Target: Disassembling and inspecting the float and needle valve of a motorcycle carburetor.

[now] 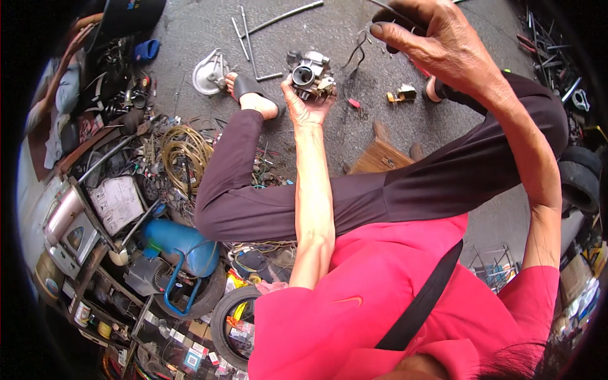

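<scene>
My left hand grips a small silver metal carburetor from below, its round dark bore facing up toward me. Raised at the upper right, my right hand has its thumb and fingers apart, with blackened fingertips. A thin dark curved shape shows by those fingers; whether they touch it cannot be made out. On the ground between the hands lies a bent black wire or hose. A small red piece is below it.
A round silver metal cover lies beside my left foot, near metal rods. A wooden stool stands between my legs. Coiled tubing, a blue compressor tank and a tyre crowd the left. Another person's arm shows far left.
</scene>
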Demonstrator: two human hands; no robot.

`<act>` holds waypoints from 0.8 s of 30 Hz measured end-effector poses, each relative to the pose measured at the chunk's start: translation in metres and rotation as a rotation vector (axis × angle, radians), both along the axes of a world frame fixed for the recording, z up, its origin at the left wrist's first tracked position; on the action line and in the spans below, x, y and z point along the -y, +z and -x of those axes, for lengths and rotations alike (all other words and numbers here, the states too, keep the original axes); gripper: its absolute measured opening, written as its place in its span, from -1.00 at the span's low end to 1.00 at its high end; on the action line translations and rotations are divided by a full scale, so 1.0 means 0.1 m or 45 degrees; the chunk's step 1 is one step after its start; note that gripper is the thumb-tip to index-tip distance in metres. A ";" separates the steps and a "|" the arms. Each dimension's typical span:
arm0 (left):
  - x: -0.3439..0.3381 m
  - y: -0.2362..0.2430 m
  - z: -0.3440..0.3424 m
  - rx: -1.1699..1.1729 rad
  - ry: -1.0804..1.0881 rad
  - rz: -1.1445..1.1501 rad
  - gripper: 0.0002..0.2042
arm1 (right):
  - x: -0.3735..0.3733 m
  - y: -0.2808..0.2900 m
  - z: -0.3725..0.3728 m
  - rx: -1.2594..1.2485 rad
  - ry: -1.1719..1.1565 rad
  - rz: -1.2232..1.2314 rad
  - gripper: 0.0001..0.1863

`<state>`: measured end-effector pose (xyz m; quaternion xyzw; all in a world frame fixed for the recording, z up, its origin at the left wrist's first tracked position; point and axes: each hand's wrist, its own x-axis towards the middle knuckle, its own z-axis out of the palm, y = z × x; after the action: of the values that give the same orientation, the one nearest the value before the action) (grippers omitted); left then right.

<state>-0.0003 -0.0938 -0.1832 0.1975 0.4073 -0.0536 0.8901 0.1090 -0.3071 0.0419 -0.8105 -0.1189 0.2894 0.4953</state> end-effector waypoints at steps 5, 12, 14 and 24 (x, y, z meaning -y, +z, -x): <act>0.16 1.28 -0.23 0.357 -0.148 -0.267 -0.47 | -0.10 -0.31 0.01 0.365 -0.026 -0.007 -0.66; 0.06 2.07 -0.13 0.474 -0.347 -0.375 -0.41 | -0.30 -0.17 0.01 0.070 -0.050 -0.606 -0.66; 0.05 2.11 -0.06 0.478 -0.416 -0.414 -0.38 | -0.28 -0.15 -0.01 0.062 -0.021 -0.615 -0.67; -0.04 1.88 0.11 0.240 -0.448 -0.395 -0.41 | -0.30 -0.37 0.14 -0.005 -0.064 -0.595 -0.66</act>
<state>-0.0112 -0.0898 0.0051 0.4035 0.2852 -0.1259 0.8602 0.0950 -0.2773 0.0044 -0.6760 -0.1612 0.2432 0.6767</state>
